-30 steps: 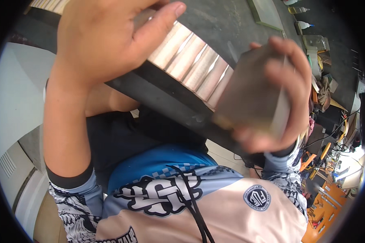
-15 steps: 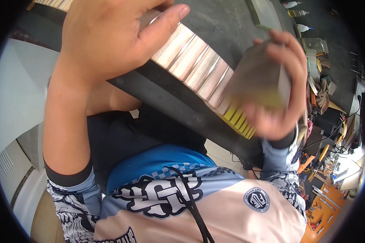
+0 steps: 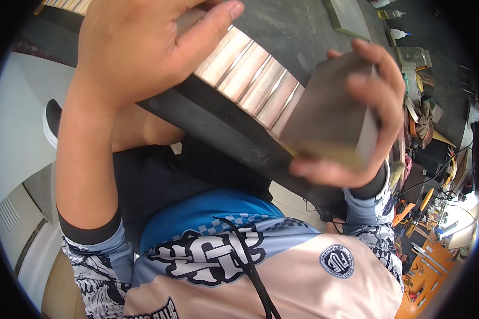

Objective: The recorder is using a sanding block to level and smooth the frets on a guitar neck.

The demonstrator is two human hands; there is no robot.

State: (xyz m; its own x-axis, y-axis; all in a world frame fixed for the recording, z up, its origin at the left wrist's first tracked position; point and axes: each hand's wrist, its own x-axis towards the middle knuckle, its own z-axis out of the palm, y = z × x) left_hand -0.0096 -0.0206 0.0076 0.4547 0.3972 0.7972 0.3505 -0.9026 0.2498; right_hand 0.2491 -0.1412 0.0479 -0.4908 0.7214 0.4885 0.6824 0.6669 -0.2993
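A row of pale, flat-faced strips [image 3: 248, 73] with shiny gaps lies side by side along the dark work surface. My right hand [image 3: 375, 101] grips a grey-brown rectangular block [image 3: 324, 106], fingers over its far side and thumb at its near edge. The block covers the row's right end; motion smears it slightly, and I cannot tell whether it touches the strips. Over the row's left part, my left hand [image 3: 138, 53] is curled with its thumb stretched along the strips. A grey-brown surface shows between thumb and fingers, mostly hidden by the hand.
A greenish flat slab [image 3: 347, 18] lies at the back. Small bottles [image 3: 396, 34] and a clear box [image 3: 414, 57] stand at the right. Beyond are cluttered tools, cables and an orange board [image 3: 426, 274]. More strips [image 3: 66, 5] show at the far left.
The block in my right hand has moved slightly left and nearer, and now hides the yellow-edged strips seen before. My left hand has shifted a little to the left.
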